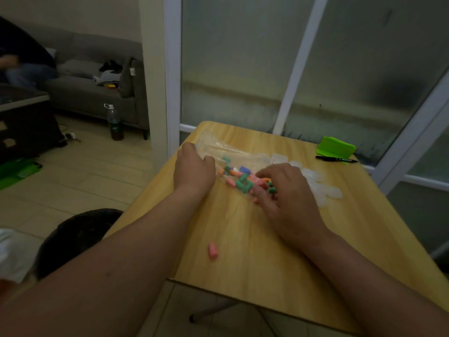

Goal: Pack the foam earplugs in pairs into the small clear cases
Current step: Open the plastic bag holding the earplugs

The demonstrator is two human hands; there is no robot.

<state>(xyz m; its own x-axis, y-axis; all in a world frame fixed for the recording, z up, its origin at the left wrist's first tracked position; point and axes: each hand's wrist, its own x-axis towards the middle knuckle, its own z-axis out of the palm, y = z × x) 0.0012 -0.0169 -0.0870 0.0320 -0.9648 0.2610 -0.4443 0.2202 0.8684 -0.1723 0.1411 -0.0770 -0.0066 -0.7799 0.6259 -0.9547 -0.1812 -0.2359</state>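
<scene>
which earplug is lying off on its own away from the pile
The pink earplug lying alone on the table nearer the person; the other earplugs are bunched at the clear bag.

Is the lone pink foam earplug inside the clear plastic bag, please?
No, the pink foam earplug lies on the wooden table, well apart from the clear plastic bag.
</scene>
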